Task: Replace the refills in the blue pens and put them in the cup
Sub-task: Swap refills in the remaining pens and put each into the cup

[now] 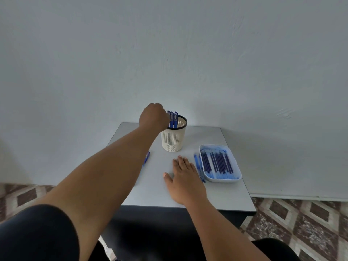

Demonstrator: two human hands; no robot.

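A cream perforated cup [174, 139] with a dark rim stands at the back of the small grey table [150, 189]. Three blue pens [172, 119] stand upright in it. My left hand [153, 116] is at the cup's left rim with its fingers closed around the leftmost pen. My right hand [183, 178] lies flat on the table, palm down, fingers apart, holding nothing. Another blue pen [146, 157] lies on the table, partly hidden by my left forearm. A white tray [233, 178] at the right holds several blue refills [217, 162].
Two loose refills [197, 164] lie on the table between my right hand and the tray. A bare wall stands right behind the table. Patterned floor tiles show on both sides. The table's front edge is close to my body.
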